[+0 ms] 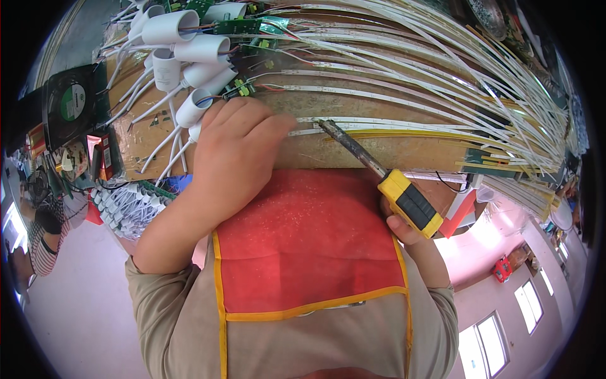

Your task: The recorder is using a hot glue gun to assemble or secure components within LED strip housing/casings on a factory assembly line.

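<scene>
In my right hand (404, 227) is a soldering iron with a yellow and black handle (411, 203). Its dark tip points to the far left and rests at or just over a white LED strip (379, 122) near the strip's left end. My left hand (240, 142) is closed, fingers curled down beside that end. The hand hides whatever is in its fingers. Right behind its knuckles are a small green circuit board (238, 89) and a white plastic tube housing (193, 107) with wires coming out.
More white housings (170, 28) with cables crowd the bench's (353, 151) far left. Many LED strips (530, 95) fan out to the right. A black fan (71, 101) stands at the left, above a pile of white parts (131, 208). Another person's arm (52, 237) shows at the far left.
</scene>
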The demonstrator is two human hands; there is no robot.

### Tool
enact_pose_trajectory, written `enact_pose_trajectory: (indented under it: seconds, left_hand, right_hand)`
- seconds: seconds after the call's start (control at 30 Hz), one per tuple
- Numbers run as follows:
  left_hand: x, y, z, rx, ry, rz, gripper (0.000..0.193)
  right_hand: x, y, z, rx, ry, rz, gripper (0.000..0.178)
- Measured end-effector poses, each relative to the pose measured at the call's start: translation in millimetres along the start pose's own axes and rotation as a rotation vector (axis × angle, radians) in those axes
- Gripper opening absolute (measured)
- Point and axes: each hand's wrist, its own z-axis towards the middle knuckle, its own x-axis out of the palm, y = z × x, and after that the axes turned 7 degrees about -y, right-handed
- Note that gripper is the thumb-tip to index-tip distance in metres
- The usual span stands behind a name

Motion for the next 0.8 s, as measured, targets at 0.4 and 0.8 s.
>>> enact_pose_trajectory:
  seconds: [0.4, 0.8]
  left_hand:
    - [10.8, -7.7, 3.4, -0.01, -0.01, 0.14, 0.014]
    - [14.1, -7.9, 5.2, -0.022, -0.015, 0.141, 0.015]
  right_hand:
    - [0.3, -1.7, -0.7, 0.022, -0.022, 0.02, 0.047]
    - [-3.8, 5.8, 9.6, -0.026, 0.063, 0.023, 0.042]
